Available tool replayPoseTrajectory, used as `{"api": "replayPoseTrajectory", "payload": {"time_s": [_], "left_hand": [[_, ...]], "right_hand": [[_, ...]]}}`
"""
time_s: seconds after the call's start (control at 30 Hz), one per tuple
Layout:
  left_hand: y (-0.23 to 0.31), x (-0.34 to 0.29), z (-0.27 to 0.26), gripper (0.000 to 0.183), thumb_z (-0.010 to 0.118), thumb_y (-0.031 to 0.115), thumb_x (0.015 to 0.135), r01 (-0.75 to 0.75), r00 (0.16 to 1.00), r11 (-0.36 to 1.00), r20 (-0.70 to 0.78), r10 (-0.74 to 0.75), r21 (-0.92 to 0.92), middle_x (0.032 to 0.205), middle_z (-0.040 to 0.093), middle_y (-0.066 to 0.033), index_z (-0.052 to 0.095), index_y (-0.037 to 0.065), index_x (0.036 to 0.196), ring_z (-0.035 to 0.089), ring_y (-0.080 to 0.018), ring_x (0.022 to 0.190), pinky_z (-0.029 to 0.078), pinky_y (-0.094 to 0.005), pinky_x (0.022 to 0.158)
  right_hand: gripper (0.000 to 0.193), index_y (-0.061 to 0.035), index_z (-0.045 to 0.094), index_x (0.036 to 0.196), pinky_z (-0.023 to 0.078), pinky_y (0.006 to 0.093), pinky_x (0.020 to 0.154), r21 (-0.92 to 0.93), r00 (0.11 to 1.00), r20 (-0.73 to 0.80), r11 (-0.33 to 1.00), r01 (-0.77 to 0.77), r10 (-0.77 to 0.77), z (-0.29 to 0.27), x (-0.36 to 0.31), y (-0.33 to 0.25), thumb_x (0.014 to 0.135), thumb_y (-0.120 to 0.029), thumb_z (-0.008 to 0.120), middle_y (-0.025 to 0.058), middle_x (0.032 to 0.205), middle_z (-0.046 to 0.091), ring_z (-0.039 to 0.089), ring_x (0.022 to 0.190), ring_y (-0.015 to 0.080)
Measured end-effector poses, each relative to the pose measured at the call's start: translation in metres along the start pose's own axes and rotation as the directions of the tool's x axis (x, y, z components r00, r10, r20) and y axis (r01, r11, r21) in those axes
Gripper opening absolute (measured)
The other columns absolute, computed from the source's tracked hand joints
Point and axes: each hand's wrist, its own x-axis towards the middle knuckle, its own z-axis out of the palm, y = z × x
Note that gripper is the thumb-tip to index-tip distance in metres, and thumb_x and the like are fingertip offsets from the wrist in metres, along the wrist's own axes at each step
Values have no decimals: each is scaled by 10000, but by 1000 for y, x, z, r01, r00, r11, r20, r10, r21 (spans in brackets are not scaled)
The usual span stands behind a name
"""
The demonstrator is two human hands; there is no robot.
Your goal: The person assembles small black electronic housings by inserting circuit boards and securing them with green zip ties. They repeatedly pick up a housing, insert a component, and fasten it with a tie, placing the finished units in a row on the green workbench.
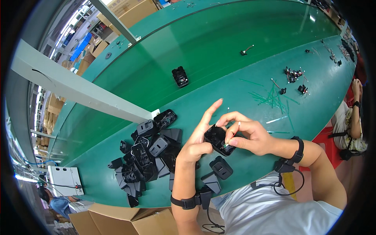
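My left hand [197,143] holds an open black plastic housing [213,135] from its left side, thumb against the near edge and index finger stretched out past it. Over the housing's right side, my right hand [253,137] has its thumb and index finger pinched at a small part [226,145] with thin wires, at the housing's inner edge. The fingers partly cover that part, so its exact kind is hard to tell. Just below my hands, a closed-faced black housing piece [221,167] lies on the green table [243,98], with another black piece [211,182] beside it.
A heap of black housings [143,158] lies left of my left arm. Green strips [273,98] and small wired parts [293,74] are scattered to the right. Beyond a pale post [86,88], a housing [180,76] sits on the green belt [219,43]. Another person [352,121] sits at right.
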Motion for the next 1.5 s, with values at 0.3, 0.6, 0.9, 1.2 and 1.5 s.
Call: {"api": "replayPoseTrajectory", "payload": {"time_s": [0.3,0.6,0.9,1.2,1.5], "left_hand": [[-4,2,4,1174,547,88,499,-96,995,995,15,95,34,1022,644,-123,132,-4,1594,634,-187,911,455,-270,914],[3,-1,8,1129,547,53,541,-90,995,989,-35,94,114,943,636,-76,143,12,1595,619,-144,847,443,-229,829],[-1,-1,3,1120,544,32,533,-22,997,984,-72,35,174,1002,636,-87,176,27,1591,619,-138,906,432,-209,809],[1,-2,4,1144,500,56,524,-51,998,991,41,46,120,954,613,-74,145,75,1612,607,-149,900,433,-206,805],[1,0,1,1145,515,77,474,73,997,990,-5,-73,123,975,623,-97,222,1,1577,617,-158,826,440,-209,719]], "right_hand": [[111,-15,684,975,401,436,1086,12,1000,-19,1000,11,-11,1,0,-3,973,-119,645,187,1390,459,465,1301,267],[69,-51,709,923,476,389,973,-314,992,-35,944,105,-122,-9,6,-14,884,-106,722,108,1216,624,589,1137,254],[140,-69,721,874,525,385,871,-648,953,94,709,279,-289,-15,11,-28,765,-49,808,55,1126,675,624,1022,265],[102,-69,749,923,522,361,870,-418,996,8,904,85,-90,-11,4,-20,831,-85,790,130,1306,577,599,1149,228],[136,-101,704,872,494,413,925,-644,956,148,709,287,-253,-14,8,-31,779,-83,802,124,1345,565,534,1214,331]]}}
